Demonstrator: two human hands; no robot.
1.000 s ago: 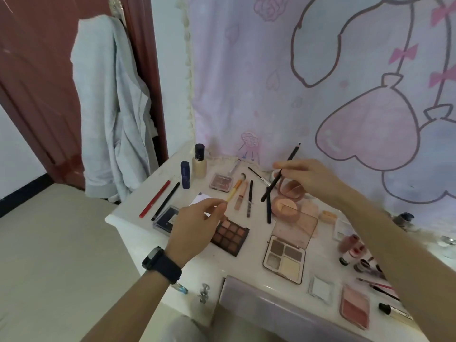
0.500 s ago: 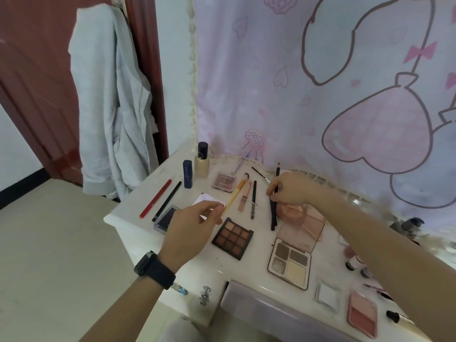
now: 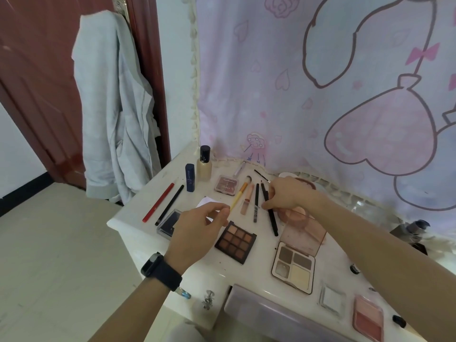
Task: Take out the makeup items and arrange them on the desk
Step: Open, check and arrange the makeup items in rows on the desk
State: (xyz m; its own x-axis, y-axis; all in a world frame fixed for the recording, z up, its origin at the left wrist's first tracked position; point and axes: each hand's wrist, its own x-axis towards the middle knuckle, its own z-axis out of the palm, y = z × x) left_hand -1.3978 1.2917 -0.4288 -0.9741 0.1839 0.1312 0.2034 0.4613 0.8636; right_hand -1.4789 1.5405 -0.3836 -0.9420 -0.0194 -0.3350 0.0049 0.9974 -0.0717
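A white desk (image 3: 261, 265) stands against a pink cartoon curtain (image 3: 320, 107). To the left are a red-brown door (image 3: 37, 82) with a grey garment (image 3: 111, 107) hanging on it, and a pale tiled floor (image 3: 61, 243). The right hand (image 3: 287, 195) has its fingers curled narrowly round a black pencil (image 3: 271, 214), which slants down to the desk just below them. The left hand (image 3: 195, 233) has thumb and forefinger nearly closed at the lower end of a yellow-handled brush (image 3: 237, 198); whether they grip it cannot be told. Between the two hands lie a pink brush (image 3: 247, 198) and a black wand (image 3: 256, 202). A nine-pan brown palette (image 3: 235, 241) lies just below the left fingertips. A pink compact (image 3: 296, 214) sits under the right wrist, and a four-pan palette (image 3: 293, 267) nearer the camera. Beyond the left knuckles are a red pencil (image 3: 159, 202), a blue tube (image 3: 190, 177) and a foundation bottle (image 3: 204, 164).
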